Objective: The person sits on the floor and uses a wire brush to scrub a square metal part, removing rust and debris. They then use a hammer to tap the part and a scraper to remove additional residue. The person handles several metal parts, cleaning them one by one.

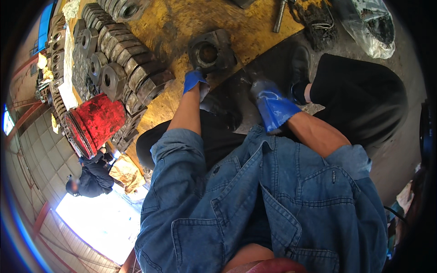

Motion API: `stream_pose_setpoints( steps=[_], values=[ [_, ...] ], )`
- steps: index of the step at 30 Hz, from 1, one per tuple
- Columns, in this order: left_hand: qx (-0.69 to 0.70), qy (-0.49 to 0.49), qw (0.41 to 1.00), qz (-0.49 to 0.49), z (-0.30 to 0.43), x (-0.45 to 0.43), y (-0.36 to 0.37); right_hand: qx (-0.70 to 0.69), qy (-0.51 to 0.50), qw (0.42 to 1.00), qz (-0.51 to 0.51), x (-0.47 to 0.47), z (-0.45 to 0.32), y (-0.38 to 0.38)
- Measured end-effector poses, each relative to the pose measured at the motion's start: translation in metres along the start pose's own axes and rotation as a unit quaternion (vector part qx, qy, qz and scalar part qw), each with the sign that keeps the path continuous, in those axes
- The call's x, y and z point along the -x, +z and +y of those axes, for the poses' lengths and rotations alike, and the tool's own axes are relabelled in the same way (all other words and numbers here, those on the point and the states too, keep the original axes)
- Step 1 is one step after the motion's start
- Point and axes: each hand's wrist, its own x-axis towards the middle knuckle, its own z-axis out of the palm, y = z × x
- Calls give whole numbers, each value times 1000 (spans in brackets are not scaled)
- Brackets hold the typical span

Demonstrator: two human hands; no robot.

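Note:
A dark metal block (pixel 223 42) with a round bore lies on the oily yellow surface. My left hand (pixel 195 81), in a blue work glove, is at the near edge of this block. Its fingers blend into the dark metal, so their grip is hidden. My right hand (pixel 263 89), gloved in blue with a dark, soiled palm, is lower and to the right. A thin rod-like tool (pixel 241 64) runs from its fingers toward the block's right side. The far end of the tool is blurred.
Rows of thick metal blocks with threaded holes (pixel 114 80) stand at the left. Beside them sits a red bucket (pixel 99 117). A metal bar (pixel 280 17) and a clear plastic bag (pixel 370 29) are at upper right. Another person (pixel 94 177) is beyond the bucket.

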Motion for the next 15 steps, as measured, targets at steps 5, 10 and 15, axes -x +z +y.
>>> stream_pose_setpoints(
  steps=[5,10,15],
  values=[
    [40,-12,999,12,4,13,-3,-19,-15,998,66,-21,9,26],
    [68,-9,998,12,7,19,6,31,5,999,-25,-25,5,31],
    [55,-11,998,12,2,10,0,-71,-12,997,5,6,-17,-3]
  ],
)
